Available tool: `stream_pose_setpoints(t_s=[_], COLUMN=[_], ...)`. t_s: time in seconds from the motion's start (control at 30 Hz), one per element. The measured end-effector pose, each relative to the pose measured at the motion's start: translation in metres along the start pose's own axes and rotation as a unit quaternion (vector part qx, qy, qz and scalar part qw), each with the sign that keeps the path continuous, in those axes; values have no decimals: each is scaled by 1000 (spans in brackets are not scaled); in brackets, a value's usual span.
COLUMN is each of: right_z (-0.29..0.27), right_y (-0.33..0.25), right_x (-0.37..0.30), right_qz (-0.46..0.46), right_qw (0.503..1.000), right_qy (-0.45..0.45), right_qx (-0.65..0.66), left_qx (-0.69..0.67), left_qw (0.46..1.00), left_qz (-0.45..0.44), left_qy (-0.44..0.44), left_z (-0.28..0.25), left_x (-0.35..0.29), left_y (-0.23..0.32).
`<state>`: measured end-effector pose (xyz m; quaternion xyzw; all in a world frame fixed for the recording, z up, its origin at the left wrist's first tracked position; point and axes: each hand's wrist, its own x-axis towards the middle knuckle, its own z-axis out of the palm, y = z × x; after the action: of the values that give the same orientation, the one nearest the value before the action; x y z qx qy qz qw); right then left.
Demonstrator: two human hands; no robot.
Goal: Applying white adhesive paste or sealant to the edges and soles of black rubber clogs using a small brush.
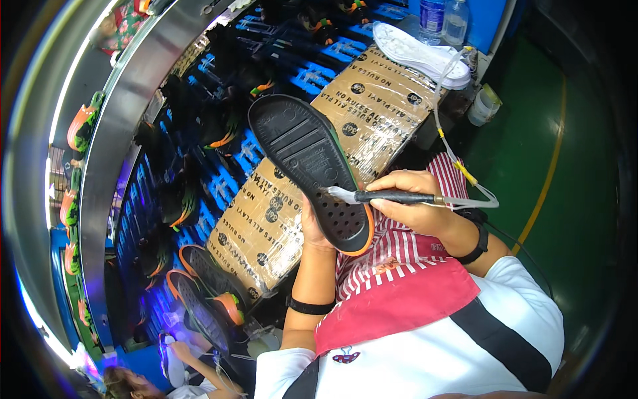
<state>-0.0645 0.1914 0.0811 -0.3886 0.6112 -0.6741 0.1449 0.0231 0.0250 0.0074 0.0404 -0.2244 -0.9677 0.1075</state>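
A black shoe sole (307,151) with an orange edge at one end is tilted in front of me, its hollowed inner face toward me. My left hand (315,229) holds it from below and from the left side, with most of its fingers hidden behind the sole. In my right hand (415,189) is a brush (399,197) with a dark handle and pale bristles, gripped like a pen. The bristle tip touches the sole's inside beside the area of small round holes. A clear tube (475,201) runs from the handle's back end.
Behind the sole stretches a bench covered in film-wrapped cardboard (372,110). White soles (415,53), bottles (454,23) and a cup (484,106) stand at its far right end. More black soles (199,302) lie lower left, near another person (129,386). Blue racks (216,189) hold dark shoes.
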Motion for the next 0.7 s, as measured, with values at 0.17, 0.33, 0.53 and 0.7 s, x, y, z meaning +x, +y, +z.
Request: stream_pose_setpoints(t_s=[0.17,0.33,0.53,0.7], right_z=[10,21,5,6], right_y=[6,3,13,26], right_x=[5,-8,2,21], right_qz=[-201,-99,131,129], right_qw=[956,979,980,962], right_qy=[-8,-125,-15,30], right_qx=[-212,-128,147,239], left_qx=[-34,-53,-82,46], left_qw=[998,996,992,988], left_qz=[-20,-24,2,107], left_qy=[47,66,95,104], left_z=[-17,-2,-4,6], left_x=[-5,-3,-26,-72], left_y=[2,5,28,60])
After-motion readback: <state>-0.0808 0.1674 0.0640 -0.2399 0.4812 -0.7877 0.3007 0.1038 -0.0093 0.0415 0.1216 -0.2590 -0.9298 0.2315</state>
